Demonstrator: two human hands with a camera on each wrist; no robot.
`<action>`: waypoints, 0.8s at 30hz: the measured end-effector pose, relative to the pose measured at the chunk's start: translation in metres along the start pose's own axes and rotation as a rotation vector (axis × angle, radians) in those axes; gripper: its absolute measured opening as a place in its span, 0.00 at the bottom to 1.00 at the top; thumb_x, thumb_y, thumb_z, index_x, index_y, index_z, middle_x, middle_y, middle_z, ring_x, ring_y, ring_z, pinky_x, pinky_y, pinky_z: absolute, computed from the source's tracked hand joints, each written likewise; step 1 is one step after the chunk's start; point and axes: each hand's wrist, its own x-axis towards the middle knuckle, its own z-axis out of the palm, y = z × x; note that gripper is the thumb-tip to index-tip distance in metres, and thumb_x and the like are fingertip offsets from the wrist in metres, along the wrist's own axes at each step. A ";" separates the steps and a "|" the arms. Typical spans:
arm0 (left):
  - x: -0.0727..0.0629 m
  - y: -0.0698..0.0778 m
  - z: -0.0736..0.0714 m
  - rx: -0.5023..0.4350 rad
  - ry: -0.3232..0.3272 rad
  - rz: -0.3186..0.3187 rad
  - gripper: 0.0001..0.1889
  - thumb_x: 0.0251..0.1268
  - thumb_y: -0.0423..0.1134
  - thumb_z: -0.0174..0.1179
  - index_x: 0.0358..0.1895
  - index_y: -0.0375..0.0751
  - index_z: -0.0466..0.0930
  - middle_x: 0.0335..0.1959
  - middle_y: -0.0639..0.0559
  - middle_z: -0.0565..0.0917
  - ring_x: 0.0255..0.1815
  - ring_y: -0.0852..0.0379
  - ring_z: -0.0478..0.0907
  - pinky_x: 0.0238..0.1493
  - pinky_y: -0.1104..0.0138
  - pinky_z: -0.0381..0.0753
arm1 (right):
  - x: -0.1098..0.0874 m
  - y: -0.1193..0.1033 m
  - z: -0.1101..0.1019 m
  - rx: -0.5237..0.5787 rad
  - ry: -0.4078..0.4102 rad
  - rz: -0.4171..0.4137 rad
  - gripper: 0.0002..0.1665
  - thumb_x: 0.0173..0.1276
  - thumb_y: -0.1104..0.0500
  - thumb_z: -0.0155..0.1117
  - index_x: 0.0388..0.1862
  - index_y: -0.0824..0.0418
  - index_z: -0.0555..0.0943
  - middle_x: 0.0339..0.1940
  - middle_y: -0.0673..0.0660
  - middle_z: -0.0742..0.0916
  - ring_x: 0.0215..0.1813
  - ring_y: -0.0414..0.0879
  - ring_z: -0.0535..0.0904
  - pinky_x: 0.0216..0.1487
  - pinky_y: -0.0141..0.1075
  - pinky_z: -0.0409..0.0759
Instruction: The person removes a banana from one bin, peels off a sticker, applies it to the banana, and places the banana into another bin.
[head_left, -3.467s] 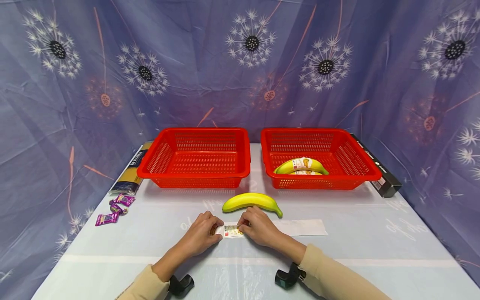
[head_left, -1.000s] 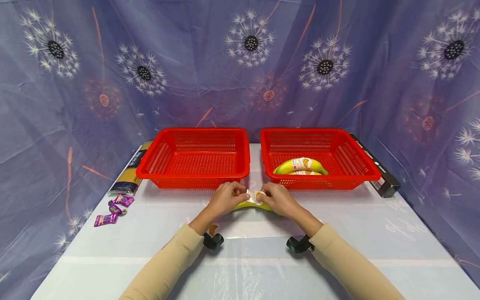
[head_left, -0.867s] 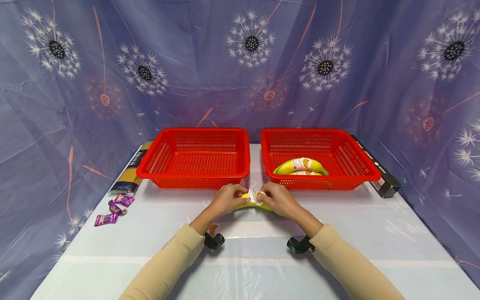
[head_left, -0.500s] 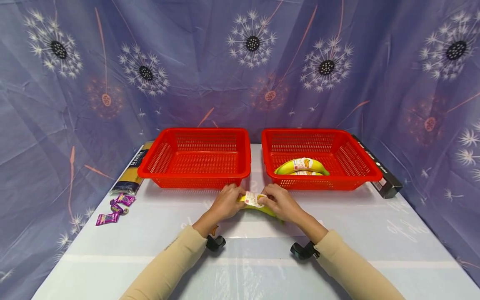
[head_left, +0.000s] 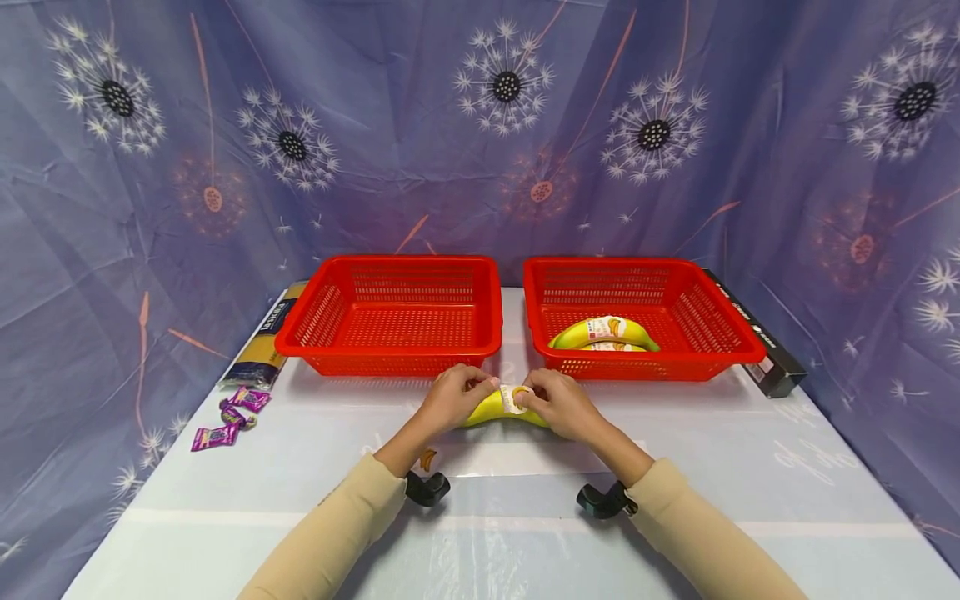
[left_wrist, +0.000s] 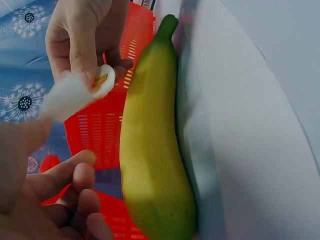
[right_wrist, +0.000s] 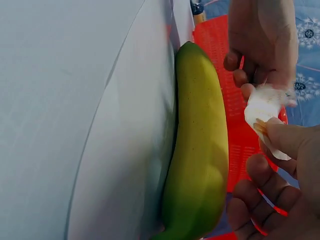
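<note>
A yellow-green banana (head_left: 491, 408) lies crosswise on the table in front of the baskets, with both hands just above it. My right hand (head_left: 558, 404) pinches one end of a white label (right_wrist: 267, 110) with a banana picture on it, thumb on top. At the label's other end, which is blurred, my left hand (head_left: 453, 400) has its thumb tip right at the edge. The left fingers (left_wrist: 85, 175) are loosely bent and stand apart from the thumb. Nearer me lies a white backing strip (head_left: 498, 460), with another banana label (head_left: 427, 460) at its left end.
Two red baskets stand at the back: the left basket (head_left: 390, 364) and the right basket (head_left: 720, 367), which holds labelled bananas (head_left: 600, 332). Several purple-wrapped candies (head_left: 215, 437) and a packet (head_left: 258, 358) lie left. A black box (head_left: 776, 371) is far right.
Both hands have gone from the backing strip to over the banana, bringing the label along. Over the last half second the left thumb has shifted at the label's end, and more of the banana's left side shows.
</note>
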 end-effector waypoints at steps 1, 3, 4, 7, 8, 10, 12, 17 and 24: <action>0.000 0.000 0.000 -0.013 -0.017 -0.011 0.17 0.63 0.50 0.58 0.41 0.40 0.84 0.36 0.49 0.82 0.35 0.58 0.74 0.37 0.68 0.73 | 0.000 0.000 0.000 -0.010 0.005 -0.004 0.09 0.61 0.53 0.67 0.24 0.52 0.77 0.21 0.47 0.73 0.28 0.39 0.67 0.30 0.30 0.64; 0.001 0.000 0.000 -0.038 -0.050 -0.035 0.21 0.63 0.55 0.57 0.41 0.40 0.84 0.37 0.49 0.83 0.36 0.57 0.75 0.38 0.67 0.74 | 0.001 -0.001 0.001 -0.016 0.015 -0.008 0.09 0.61 0.54 0.67 0.24 0.52 0.77 0.20 0.47 0.73 0.28 0.40 0.67 0.30 0.31 0.64; 0.001 -0.001 0.001 -0.047 -0.060 -0.043 0.23 0.63 0.57 0.55 0.40 0.39 0.84 0.37 0.48 0.84 0.37 0.56 0.76 0.39 0.66 0.76 | 0.001 -0.001 0.001 -0.020 0.018 -0.010 0.09 0.61 0.54 0.67 0.24 0.52 0.77 0.20 0.47 0.73 0.28 0.40 0.66 0.30 0.31 0.64; 0.001 -0.001 0.002 -0.068 -0.063 -0.073 0.27 0.64 0.61 0.51 0.41 0.39 0.84 0.39 0.48 0.85 0.41 0.54 0.78 0.43 0.63 0.77 | 0.000 -0.001 0.000 -0.020 0.027 0.011 0.10 0.61 0.54 0.67 0.22 0.51 0.76 0.20 0.47 0.73 0.28 0.40 0.66 0.30 0.31 0.64; 0.000 -0.001 0.002 -0.073 -0.067 -0.079 0.28 0.64 0.62 0.51 0.41 0.39 0.84 0.39 0.48 0.85 0.41 0.54 0.78 0.43 0.63 0.77 | -0.001 -0.001 0.000 -0.018 0.029 0.019 0.11 0.60 0.54 0.67 0.22 0.51 0.76 0.20 0.47 0.73 0.27 0.40 0.66 0.29 0.31 0.64; 0.000 -0.001 0.003 -0.081 -0.076 -0.081 0.27 0.63 0.62 0.52 0.39 0.39 0.85 0.36 0.49 0.85 0.38 0.55 0.78 0.40 0.64 0.77 | -0.001 -0.001 -0.001 -0.020 0.032 0.029 0.11 0.60 0.54 0.67 0.22 0.52 0.76 0.20 0.47 0.73 0.27 0.40 0.66 0.29 0.30 0.64; 0.000 0.000 0.003 -0.093 -0.079 -0.072 0.24 0.61 0.59 0.56 0.36 0.39 0.85 0.31 0.51 0.83 0.33 0.57 0.76 0.34 0.67 0.75 | -0.002 0.000 -0.001 -0.015 0.032 0.037 0.11 0.60 0.54 0.68 0.22 0.52 0.76 0.20 0.47 0.73 0.27 0.40 0.67 0.29 0.30 0.64; 0.001 0.000 0.006 -0.102 -0.058 -0.055 0.12 0.56 0.46 0.65 0.28 0.39 0.82 0.22 0.54 0.79 0.24 0.62 0.69 0.25 0.72 0.68 | -0.001 0.001 -0.001 -0.019 0.029 0.029 0.12 0.59 0.53 0.68 0.21 0.52 0.76 0.19 0.47 0.72 0.28 0.40 0.66 0.29 0.30 0.63; 0.002 -0.001 0.010 0.237 0.011 0.155 0.12 0.58 0.45 0.64 0.19 0.47 0.82 0.25 0.56 0.79 0.32 0.58 0.72 0.39 0.65 0.67 | 0.002 0.002 0.002 -0.121 0.002 0.060 0.14 0.58 0.51 0.69 0.19 0.53 0.76 0.15 0.46 0.70 0.24 0.39 0.63 0.27 0.30 0.58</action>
